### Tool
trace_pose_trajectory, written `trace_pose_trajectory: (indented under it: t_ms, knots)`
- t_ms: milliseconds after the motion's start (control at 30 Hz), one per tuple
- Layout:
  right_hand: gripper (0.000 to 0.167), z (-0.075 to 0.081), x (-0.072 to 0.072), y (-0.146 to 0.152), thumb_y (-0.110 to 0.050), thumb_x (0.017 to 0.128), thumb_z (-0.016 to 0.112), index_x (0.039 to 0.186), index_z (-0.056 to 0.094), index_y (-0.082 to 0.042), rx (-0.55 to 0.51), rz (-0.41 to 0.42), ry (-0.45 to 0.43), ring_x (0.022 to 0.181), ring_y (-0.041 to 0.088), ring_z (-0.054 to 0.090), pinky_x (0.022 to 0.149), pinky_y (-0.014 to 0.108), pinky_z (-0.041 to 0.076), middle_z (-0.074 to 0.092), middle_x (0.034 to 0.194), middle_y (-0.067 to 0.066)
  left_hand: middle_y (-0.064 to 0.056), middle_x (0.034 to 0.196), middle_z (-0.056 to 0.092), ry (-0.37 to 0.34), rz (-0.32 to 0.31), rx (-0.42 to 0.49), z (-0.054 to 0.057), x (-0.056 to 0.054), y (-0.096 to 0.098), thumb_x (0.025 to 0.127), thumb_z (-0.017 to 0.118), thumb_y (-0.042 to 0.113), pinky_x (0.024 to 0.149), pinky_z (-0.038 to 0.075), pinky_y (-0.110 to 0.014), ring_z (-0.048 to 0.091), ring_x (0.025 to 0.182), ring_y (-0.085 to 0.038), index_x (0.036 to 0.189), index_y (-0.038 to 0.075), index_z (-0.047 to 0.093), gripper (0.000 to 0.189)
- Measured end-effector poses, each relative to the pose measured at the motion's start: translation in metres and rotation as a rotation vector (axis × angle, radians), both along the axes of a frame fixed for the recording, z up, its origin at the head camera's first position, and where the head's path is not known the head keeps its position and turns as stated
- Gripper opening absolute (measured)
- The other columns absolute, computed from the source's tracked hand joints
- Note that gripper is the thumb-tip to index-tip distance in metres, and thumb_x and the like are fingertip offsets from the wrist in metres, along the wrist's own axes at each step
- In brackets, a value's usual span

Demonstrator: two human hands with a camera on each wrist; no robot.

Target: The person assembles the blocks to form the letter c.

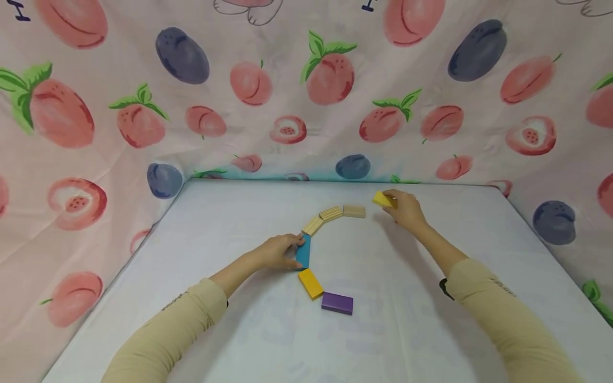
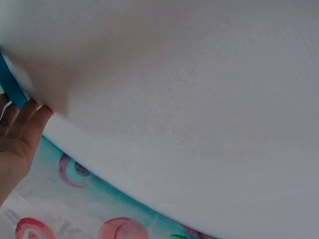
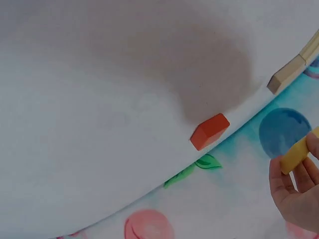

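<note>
On the white table, my left hand (image 1: 279, 252) spans a blue block (image 1: 303, 251), with the thumb at its near end and fingers at its far end. My right hand (image 1: 407, 209) pinches a bright yellow block (image 1: 383, 200) above the table, just right of the curve's far end. Three plain wooden blocks (image 1: 331, 214) continue the curve beyond the blue one. Nearer to me, an orange-yellow block (image 1: 311, 283) meets a purple block (image 1: 337, 303). In the left wrist view, the fingers lie against the blue block's edge.
A red-orange block (image 3: 209, 131) shows on the table in the right wrist view; the right hand hides it in the head view. Fruit-printed cloth (image 1: 287, 96) rises behind the table and along its sides.
</note>
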State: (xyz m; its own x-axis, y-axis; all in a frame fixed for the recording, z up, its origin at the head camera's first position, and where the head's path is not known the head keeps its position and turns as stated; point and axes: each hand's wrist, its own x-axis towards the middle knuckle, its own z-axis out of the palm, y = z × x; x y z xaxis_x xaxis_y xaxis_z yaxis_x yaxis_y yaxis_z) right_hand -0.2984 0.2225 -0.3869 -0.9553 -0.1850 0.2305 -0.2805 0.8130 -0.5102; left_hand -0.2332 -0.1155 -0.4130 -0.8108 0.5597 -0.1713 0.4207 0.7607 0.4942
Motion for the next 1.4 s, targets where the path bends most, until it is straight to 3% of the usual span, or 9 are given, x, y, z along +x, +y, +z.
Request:
trace_pose_trajectory:
  t_ms: [433,667,933,1400]
  knots:
    - [0.039,0.019,0.032,-0.012,-0.001,0.084,0.066,0.122,0.057,0.007,0.049,0.113,0.056,0.106,0.043,0.058,0.091,0.053,0.048,0.061,0.119,0.028,-0.011,0.148,0.039,0.011,-0.004,-0.016,-0.001,-0.001,0.0,0.083,0.072,0.025,0.114,0.031,-0.045,0.037,0.137,-0.03,0.136,0.001,0.048,0.063]
    - [0.04,0.023,0.054,-0.017,-0.006,0.085,0.067,0.123,0.057,0.004,0.066,0.15,0.03,0.097,0.036,0.06,0.083,0.047,0.051,0.063,0.118,0.025,-0.013,0.148,0.04,0.021,-0.019,-0.014,-0.001,-0.001,0.0,0.084,0.072,0.026,0.113,0.032,-0.046,0.038,0.136,-0.032,0.135,0.0,0.048,0.063]
    - [0.04,0.017,0.076,-0.016,-0.005,0.083,0.069,0.121,0.06,0.003,0.06,0.176,0.001,0.087,0.027,0.058,0.077,0.042,0.053,0.066,0.112,0.022,-0.011,0.15,0.036,0.019,-0.02,-0.045,0.004,0.001,-0.002,0.086,0.07,0.029,0.114,0.03,-0.046,0.035,0.138,-0.031,0.138,0.003,0.046,0.062]
    - [0.04,0.001,0.109,-0.012,-0.002,0.08,0.071,0.119,0.062,0.002,0.047,0.192,-0.036,0.09,0.027,0.061,0.078,0.042,0.056,0.066,0.114,0.019,-0.014,0.15,0.036,0.04,-0.05,-0.07,0.003,0.0,-0.002,0.086,0.069,0.03,0.114,0.029,-0.047,0.034,0.138,-0.033,0.138,0.002,0.046,0.063]
